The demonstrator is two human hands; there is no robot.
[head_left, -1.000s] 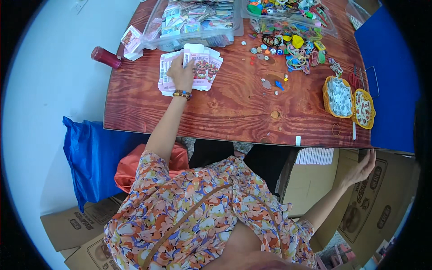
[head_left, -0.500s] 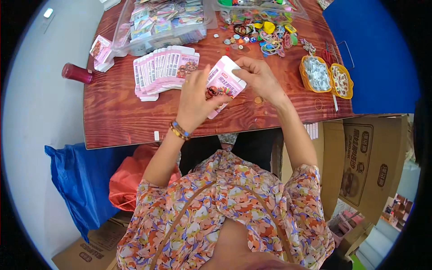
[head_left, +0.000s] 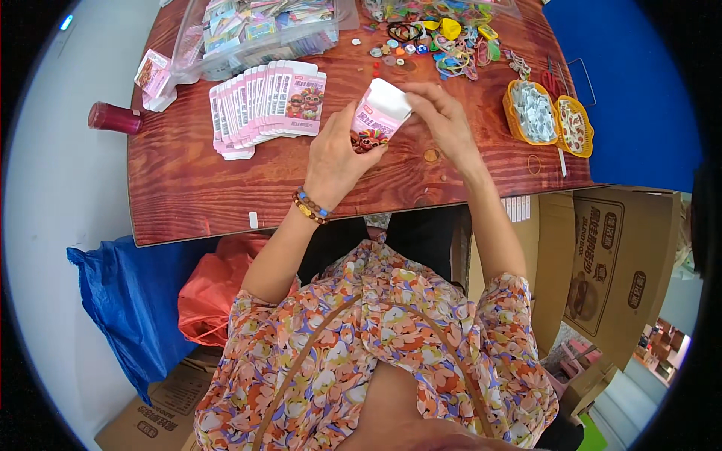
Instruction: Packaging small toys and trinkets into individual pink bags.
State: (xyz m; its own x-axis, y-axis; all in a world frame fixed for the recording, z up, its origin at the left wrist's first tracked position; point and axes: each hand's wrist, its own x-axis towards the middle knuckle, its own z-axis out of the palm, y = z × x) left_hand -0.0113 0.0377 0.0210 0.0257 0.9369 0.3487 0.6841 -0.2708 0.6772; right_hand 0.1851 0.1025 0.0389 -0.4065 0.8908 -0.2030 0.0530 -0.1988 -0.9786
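The left hand (head_left: 336, 154) and right hand (head_left: 444, 120) together grip one small pink carton (head_left: 378, 116), its white flap open, held just above the tabletop (head_left: 188, 195). Left of the left hand lies one fanned stack of flat pink cartons (head_left: 263, 101). Right of the right hand sit two yellow baskets (head_left: 549, 120). Farther left stands one red cylinder (head_left: 113, 119).

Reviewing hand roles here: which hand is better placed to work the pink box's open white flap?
Right, probably. The right hand has fingertips at the flap of the box, while the left hand grips its lower body, steadying it.
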